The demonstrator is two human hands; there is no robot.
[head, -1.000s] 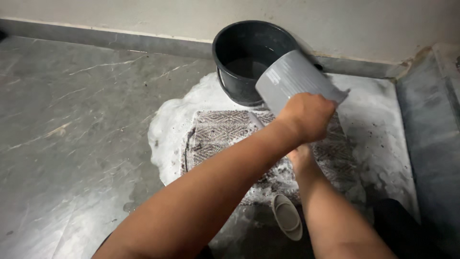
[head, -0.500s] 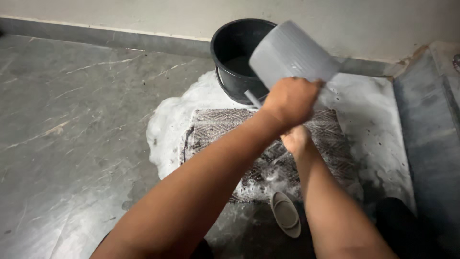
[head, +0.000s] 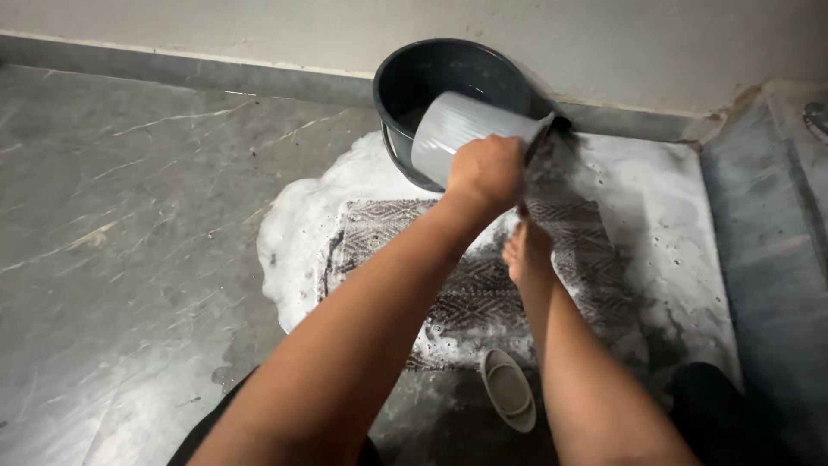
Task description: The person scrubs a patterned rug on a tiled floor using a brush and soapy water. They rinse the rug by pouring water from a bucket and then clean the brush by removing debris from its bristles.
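Head view: a person crouches over a soapy, patterned mat [head: 483, 285] on a grey marble floor [head: 129, 216].
Left hand [head: 487, 173]: fingers clamped on the grey plastic jug [head: 461, 129], which is tipped on its side over the rim of the dark bucket [head: 448, 73].
Right hand [head: 526, 250]: resting on the mat; whether its fingers are spread or closed cannot be told.
Doing it well: probably tilt the jug slowly and keep the pour over the mat's foamy middle, so the suds run off evenly.
Edges: the bucket stands against the wall skirting [head: 216, 73]; a raised stone ledge [head: 768, 259] runs along the right.
Open room: dry floor lies to the left of the foam [head: 293, 233].
Nearby: a small grey scrubbing brush [head: 509, 388] lies at the mat's near edge.
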